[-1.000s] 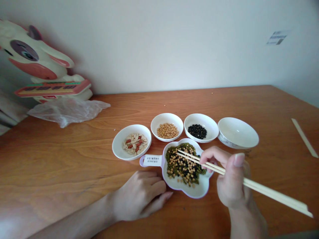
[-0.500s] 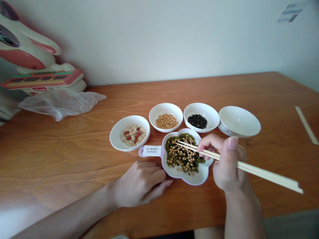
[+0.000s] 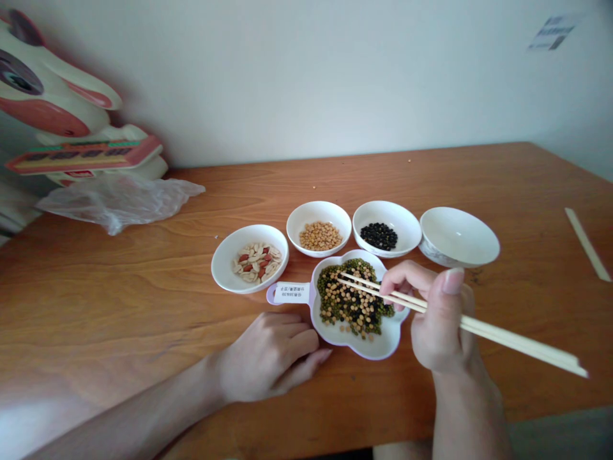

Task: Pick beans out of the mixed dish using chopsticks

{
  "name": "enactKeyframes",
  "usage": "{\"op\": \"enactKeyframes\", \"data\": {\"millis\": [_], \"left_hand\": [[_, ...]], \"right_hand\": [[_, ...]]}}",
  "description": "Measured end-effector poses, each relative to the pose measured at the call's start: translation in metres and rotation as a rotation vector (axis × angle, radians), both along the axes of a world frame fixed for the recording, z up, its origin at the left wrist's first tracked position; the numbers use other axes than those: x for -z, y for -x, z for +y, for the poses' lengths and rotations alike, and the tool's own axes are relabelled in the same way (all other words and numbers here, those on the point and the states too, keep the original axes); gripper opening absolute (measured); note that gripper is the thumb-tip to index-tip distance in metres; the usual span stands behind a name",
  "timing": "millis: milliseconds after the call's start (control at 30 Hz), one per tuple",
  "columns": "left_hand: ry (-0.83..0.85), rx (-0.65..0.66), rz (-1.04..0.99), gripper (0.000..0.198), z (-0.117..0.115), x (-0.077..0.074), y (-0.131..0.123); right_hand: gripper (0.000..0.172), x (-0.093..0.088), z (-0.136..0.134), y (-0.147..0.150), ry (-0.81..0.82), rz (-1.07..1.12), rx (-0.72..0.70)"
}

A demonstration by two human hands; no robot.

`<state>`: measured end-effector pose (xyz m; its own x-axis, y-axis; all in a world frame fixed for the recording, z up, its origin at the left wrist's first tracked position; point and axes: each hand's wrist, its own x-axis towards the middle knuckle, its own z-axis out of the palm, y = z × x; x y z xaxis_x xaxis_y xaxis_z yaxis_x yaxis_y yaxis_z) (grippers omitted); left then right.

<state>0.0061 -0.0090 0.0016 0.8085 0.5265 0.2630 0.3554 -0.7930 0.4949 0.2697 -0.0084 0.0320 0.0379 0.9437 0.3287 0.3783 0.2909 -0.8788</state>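
Observation:
My right hand (image 3: 438,319) grips a pair of wooden chopsticks (image 3: 502,335), their tips over a flower-shaped white dish (image 3: 383,345) heaped with mixed green, yellow and black beans (image 3: 352,303). My left hand (image 3: 268,358) rests on the table against the dish's left rim, fingers loosely curled, holding nothing. Behind the dish stand a bowl of peanuts and seeds (image 3: 249,259), a bowl of yellow beans (image 3: 319,227), a bowl of black beans (image 3: 387,227) and an empty white bowl (image 3: 458,237).
A labelled handle tab (image 3: 288,292) sticks out left of the dish. A crumpled clear plastic bag (image 3: 119,199) and a large cartoon toy (image 3: 62,121) sit at the back left. A paper chopstick sleeve (image 3: 587,244) lies far right on the wooden table (image 3: 119,300).
The view has shifted a little. My right hand with the chopsticks stays over the mixed beans, and my left hand stays where it was.

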Motion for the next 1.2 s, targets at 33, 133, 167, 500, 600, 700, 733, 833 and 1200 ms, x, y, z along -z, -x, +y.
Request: {"op": "enactKeyframes", "data": {"millis": [33, 133, 167, 500, 600, 700, 733, 833, 1200], "left_hand": [[-0.002, 0.002, 0.0, 0.026, 0.0, 0.0, 0.0], [0.0, 0.012, 0.004, 0.024, 0.0, -0.001, -0.001], [0.0, 0.013, 0.003, 0.024, 0.0, -0.001, -0.001], [0.002, 0.011, 0.007, 0.022, -0.001, -0.001, -0.001], [-0.005, 0.009, 0.006, 0.024, -0.001, -0.001, -0.001], [-0.014, 0.003, 0.002, 0.025, 0.0, 0.0, -0.001], [-0.014, 0.004, 0.003, 0.025, 0.0, 0.0, -0.001], [0.001, 0.005, 0.007, 0.024, 0.0, 0.001, 0.0], [0.032, 0.009, 0.005, 0.024, -0.001, 0.001, 0.001]], "right_hand": [[0.084, 0.0, 0.0, 0.0, -0.003, -0.002, -0.002], [0.082, 0.0, 0.001, 0.001, -0.02, -0.012, 0.0], [0.081, 0.0, 0.001, 0.001, -0.027, -0.019, 0.002], [0.08, -0.005, 0.001, 0.003, -0.046, -0.05, 0.029], [0.081, -0.005, 0.0, 0.003, -0.047, -0.059, 0.04], [0.082, -0.006, 0.0, 0.003, -0.057, -0.051, 0.055], [0.082, -0.006, 0.0, 0.004, -0.06, -0.04, 0.054], [0.082, -0.007, -0.001, 0.004, -0.074, 0.011, 0.063], [0.071, -0.011, -0.007, -0.011, -0.498, 0.226, 0.524]]}}
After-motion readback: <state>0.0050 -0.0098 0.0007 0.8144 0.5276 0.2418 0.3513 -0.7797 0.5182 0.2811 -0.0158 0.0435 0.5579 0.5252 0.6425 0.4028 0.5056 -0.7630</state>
